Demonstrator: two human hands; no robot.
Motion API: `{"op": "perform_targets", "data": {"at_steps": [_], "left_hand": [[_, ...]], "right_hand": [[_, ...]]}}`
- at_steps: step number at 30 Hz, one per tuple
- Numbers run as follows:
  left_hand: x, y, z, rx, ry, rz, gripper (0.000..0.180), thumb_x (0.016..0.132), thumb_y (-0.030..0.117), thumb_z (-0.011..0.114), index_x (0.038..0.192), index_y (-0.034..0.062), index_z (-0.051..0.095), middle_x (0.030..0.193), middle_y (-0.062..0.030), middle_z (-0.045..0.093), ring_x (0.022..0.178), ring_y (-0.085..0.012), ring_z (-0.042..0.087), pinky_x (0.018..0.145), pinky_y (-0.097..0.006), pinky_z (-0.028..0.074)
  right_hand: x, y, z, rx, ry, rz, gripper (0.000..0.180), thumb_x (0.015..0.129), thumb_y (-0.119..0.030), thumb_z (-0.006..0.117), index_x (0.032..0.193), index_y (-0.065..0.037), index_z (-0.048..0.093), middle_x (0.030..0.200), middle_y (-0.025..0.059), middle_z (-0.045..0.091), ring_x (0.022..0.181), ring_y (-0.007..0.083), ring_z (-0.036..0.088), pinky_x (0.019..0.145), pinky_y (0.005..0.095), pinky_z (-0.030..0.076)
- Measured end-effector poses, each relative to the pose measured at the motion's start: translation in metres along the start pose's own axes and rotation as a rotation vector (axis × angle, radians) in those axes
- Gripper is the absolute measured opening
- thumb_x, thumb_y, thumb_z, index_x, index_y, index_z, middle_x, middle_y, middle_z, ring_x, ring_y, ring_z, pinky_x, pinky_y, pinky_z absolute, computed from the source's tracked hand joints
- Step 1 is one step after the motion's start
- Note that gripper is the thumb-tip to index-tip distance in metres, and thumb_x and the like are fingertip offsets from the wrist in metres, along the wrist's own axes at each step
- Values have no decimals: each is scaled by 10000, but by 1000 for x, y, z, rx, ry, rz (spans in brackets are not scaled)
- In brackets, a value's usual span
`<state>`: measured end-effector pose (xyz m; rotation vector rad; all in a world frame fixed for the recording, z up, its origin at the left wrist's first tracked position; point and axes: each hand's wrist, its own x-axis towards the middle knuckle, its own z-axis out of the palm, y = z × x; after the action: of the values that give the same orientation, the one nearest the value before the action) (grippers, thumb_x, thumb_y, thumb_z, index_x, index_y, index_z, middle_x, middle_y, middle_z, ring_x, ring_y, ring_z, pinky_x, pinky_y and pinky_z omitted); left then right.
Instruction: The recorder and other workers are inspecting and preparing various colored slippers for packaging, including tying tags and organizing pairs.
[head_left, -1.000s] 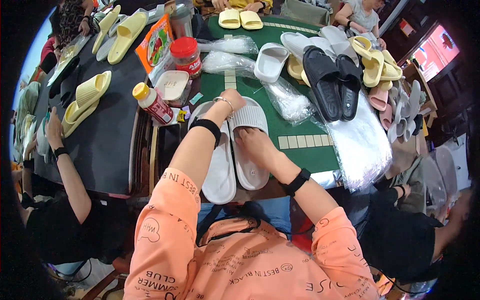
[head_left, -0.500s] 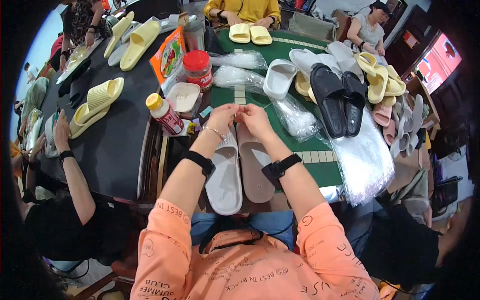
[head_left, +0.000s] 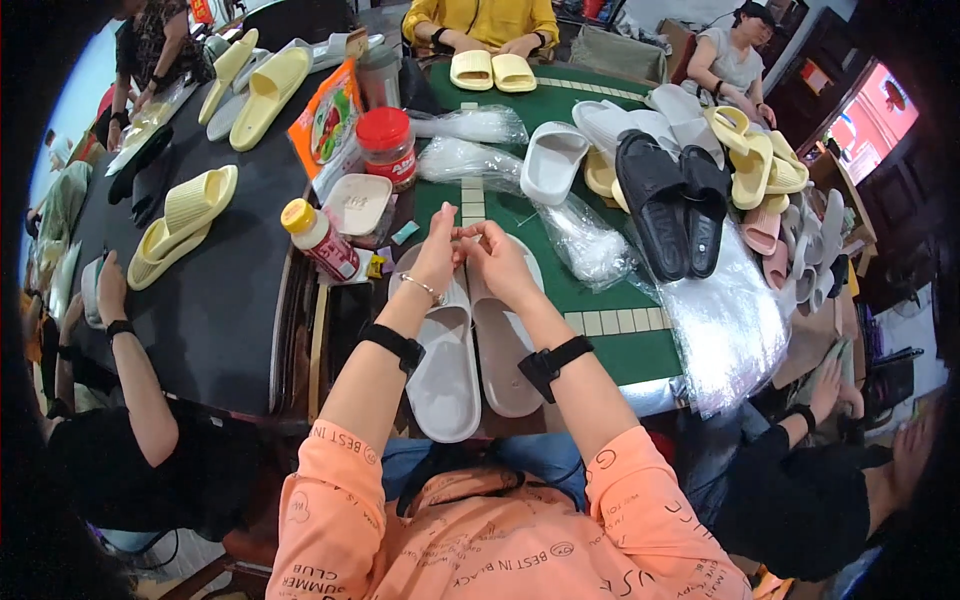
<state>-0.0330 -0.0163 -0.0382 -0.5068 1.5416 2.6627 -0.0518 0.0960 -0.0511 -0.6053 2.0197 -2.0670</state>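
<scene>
My left hand [head_left: 436, 258] and my right hand [head_left: 497, 266] meet above a pair of pale slides at the table's near edge. Their fingertips come together in a pinch; anything between them is too small to make out. Under my left wrist lies the left slide [head_left: 443, 385], whitish grey, its toe end partly hidden by the hand. The right slide [head_left: 508, 350], greyer in the shade of my arm, rests beside it, partly covered by my right hand and wrist. Both hands are above the slides' straps.
Left of my hands stand a yellow-capped bottle [head_left: 318, 238], a lidded tub [head_left: 360, 205] and a red-lidded jar [head_left: 386, 150]. Bundled clear plastic bags [head_left: 590, 245] and black slides [head_left: 655, 205] lie right. Yellow slides [head_left: 185, 225] sit on the dark left table, where a co-worker's hand [head_left: 112, 290] works.
My hands have come slightly lower and left, the left fingers now pointing upward. More of the right slide's strap area shows. A co-worker's hands have come into view at right.
</scene>
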Motion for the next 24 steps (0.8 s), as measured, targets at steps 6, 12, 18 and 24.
{"op": "perform_targets", "data": {"at_steps": [6,12,18,24], "left_hand": [[10,-9,-13,344,-68,203,289,900,252,395,1068,35,485,758,-1,519,597,-79,432,542,-203,357],[23,-15,-23,686,-39,281,202,839,162,458,720,29,551,632,-11,516,553,-84,460,507,-223,365],[16,-6,-10,501,-49,115,172,857,215,466,778,89,553,571,74,384,475,-23,313,428,-190,233],[10,-9,-20,288,43,178,173,856,218,501,882,61,571,584,79,349,464,-10,277,424,-179,229]], "right_hand": [[1,8,1,-7,146,-95,92,834,-82,494,843,8,511,702,80,583,641,127,561,584,250,442],[0,-3,6,37,210,-3,105,854,-114,483,830,-12,485,738,21,545,686,71,491,626,225,416],[-2,-7,0,-137,255,26,164,844,-173,491,904,-28,444,701,51,508,660,116,471,613,259,395],[1,12,8,-234,267,-125,207,871,-238,429,961,-52,414,807,202,552,751,372,539,645,402,421]]}}
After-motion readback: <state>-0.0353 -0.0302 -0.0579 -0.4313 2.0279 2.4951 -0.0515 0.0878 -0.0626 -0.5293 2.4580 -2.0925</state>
